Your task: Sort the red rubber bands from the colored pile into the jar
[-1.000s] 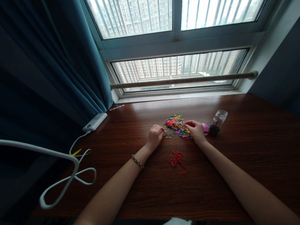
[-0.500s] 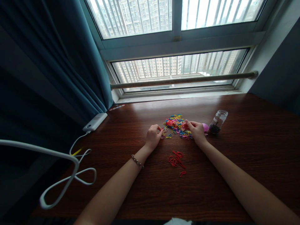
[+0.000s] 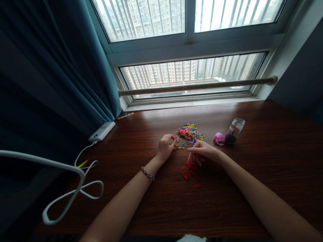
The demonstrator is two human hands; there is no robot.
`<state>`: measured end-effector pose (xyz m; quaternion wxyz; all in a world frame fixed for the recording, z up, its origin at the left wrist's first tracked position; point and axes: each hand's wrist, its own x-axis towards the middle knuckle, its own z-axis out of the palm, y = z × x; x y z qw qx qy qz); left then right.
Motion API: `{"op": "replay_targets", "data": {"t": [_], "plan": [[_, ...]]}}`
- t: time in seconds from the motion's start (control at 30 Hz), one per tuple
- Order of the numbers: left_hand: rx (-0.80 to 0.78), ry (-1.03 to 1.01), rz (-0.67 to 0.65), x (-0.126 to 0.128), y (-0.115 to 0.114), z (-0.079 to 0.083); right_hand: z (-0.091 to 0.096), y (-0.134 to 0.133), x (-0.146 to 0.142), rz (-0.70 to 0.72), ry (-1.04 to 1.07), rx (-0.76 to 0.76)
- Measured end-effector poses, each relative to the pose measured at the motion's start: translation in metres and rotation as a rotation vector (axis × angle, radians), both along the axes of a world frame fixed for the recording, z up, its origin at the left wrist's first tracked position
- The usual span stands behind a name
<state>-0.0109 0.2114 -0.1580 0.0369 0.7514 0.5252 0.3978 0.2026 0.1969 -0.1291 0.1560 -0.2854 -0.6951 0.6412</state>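
Observation:
A mixed pile of small coloured rubber bands (image 3: 189,132) lies on the table. At its left edge my left hand (image 3: 166,147) is closed, fingertips pinched on a bit of red that looks like a rubber band. My right hand (image 3: 203,150) hovers just in front of the pile, palm down, its fingers apart and pointing at a smaller heap of red rubber bands (image 3: 188,173). Nothing can be made out between those fingers. One red rubber band (image 3: 196,187) lies apart, nearer to me.
Right of the pile sit a pink round object (image 3: 219,137) and a clear glass jar (image 3: 235,131) with dark contents. At left are a white power bank (image 3: 102,131), its looped white cable (image 3: 75,191) and a blue curtain (image 3: 101,74). A window stands behind the table (image 3: 252,188).
My right hand has moved from the right side of the mixed pile toward me and left, to the red heap, and its fingers have parted. The pink object now shows fully. My left hand stays put.

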Motion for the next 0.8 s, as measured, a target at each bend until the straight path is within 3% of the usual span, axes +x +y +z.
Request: {"op": "replay_targets", "data": {"t": [0.07,0.13,0.23,0.3,0.4,0.5,0.63,0.8], "plan": [[0.031,-0.018,-0.074,0.001,-0.002,0.003,-0.003,0.003,0.000,-0.138,0.046,0.057],[0.065,-0.020,-0.194,0.004,-0.006,0.007,-0.006,0.009,0.002,-0.421,0.112,0.179],[0.094,0.059,-0.414,0.013,-0.017,0.012,-0.014,0.020,0.008,-0.838,0.117,0.475],[0.109,0.179,-0.556,0.021,-0.027,0.015,-0.022,0.027,0.011,-0.929,0.018,0.710],[0.133,0.338,-0.721,0.031,-0.040,0.017,-0.036,0.033,0.012,-0.829,-0.186,0.930],[0.144,0.393,-0.785,0.036,-0.045,0.018,-0.045,0.035,0.010,-0.654,-0.335,0.967],[0.131,0.379,-0.722,0.036,-0.042,0.014,-0.043,0.030,0.006,-0.478,-0.327,1.011],[0.088,0.272,-0.620,0.032,-0.033,0.008,-0.032,0.021,0.004,-0.362,-0.203,1.062]]}}
